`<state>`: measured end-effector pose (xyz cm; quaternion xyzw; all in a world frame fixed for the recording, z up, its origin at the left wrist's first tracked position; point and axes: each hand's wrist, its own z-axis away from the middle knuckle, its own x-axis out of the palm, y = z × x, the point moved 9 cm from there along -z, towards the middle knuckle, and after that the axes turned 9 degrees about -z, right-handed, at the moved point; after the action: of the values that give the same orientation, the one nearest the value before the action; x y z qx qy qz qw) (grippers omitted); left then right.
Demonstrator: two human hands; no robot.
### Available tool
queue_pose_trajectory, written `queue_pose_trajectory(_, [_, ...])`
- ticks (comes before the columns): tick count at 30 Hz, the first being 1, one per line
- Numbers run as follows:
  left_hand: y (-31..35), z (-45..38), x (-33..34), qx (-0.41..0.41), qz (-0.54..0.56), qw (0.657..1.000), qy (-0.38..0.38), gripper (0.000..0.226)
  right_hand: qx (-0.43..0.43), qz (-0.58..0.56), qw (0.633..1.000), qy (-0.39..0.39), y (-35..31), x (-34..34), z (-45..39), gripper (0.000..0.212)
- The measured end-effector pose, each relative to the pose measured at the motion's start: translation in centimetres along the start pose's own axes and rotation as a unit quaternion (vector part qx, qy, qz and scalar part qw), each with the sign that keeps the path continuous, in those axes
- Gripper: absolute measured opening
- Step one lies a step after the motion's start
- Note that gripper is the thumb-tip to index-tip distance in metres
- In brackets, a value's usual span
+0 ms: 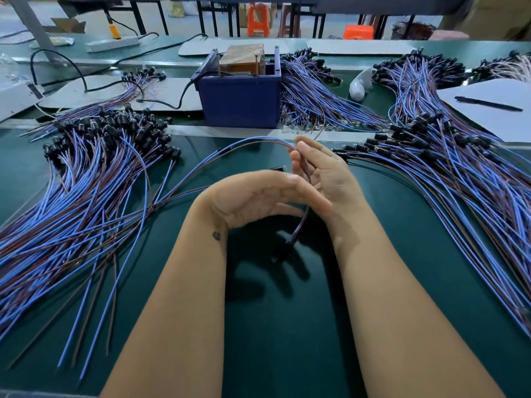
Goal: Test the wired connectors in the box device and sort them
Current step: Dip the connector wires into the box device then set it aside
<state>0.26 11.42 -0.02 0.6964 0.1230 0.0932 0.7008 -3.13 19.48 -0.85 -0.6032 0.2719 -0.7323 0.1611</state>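
Right hand (321,170): I see it pinching one wired connector (304,196), wire hanging toward me.
Left hand (258,196): fingers straight, empty.
Box device (240,100): straight ahead, beyond both hands.

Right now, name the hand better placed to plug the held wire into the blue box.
Right. The right hand already pinches the wired connector at its fingertips and sits nearer the blue box device. The left hand lies open beside it, gripping nothing.

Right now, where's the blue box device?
In the head view, the blue box device sits top centre on the green table, beyond both hands, between the left wire pile and a right-hand wire bundle.
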Motion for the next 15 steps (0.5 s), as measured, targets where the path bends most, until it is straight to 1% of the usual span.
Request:
queue_pose_trajectory(1, [0.1,0.2,-1.3,0.003,-0.002,0.998,0.060,0.036,0.002,-0.011,1.000,-0.004,-0.1,0.0,0.0,0.010])
queue_pose_trajectory(2, [0.0,0.6,-3.0,-0.007,0.002,0.990,0.143,0.033,0.005,-0.024,1.000,-0.012,-0.2,0.0,0.0,0.010])
queue_pose_trajectory(3, [-0.4,1.2,-4.8,-0.025,0.013,0.971,0.236,0.033,0.011,-0.035,0.999,-0.024,-0.2,0.1,0.1,0.011])
queue_pose_trajectory(4, [-0.9,2.1,-6.5,-0.042,0.023,0.946,0.322,0.035,0.018,-0.038,0.998,-0.038,-0.2,0.3,0.1,0.011])
queue_pose_trajectory(5, [-1.3,2.7,-7.6,-0.050,0.033,0.921,0.385,0.034,0.025,-0.030,0.998,-0.052,0.0,0.6,0.1,0.011])
queue_pose_trajectory(6, [-1.5,3.2,-8.3,-0.049,0.041,0.901,0.428,0.029,0.031,-0.010,0.997,-0.064,0.2,0.8,0.2,0.011])
queue_pose_trajectory(9, [-0.8,4.0,-9.2,-0.002,0.039,0.856,0.515,0.015,0.032,0.110,0.990,-0.081,1.1,1.2,0.3,0.009])
queue_pose_trajectory(11, [-0.1,4.4,-9.3,0.025,0.020,0.836,0.548,0.012,0.023,0.210,0.974,-0.086,1.8,1.4,0.4,0.010])
queue_pose_trajectory(13, [0.3,4.3,-9.0,0.031,-0.010,0.833,0.552,0.017,0.015,0.287,0.954,-0.089,2.2,1.7,0.5,0.011])
queue_pose_trajectory(15, [0.4,3.9,-8.7,0.031,-0.024,0.838,0.544,0.019,0.003,0.336,0.938,-0.089,2.6,1.9,0.6,0.010])
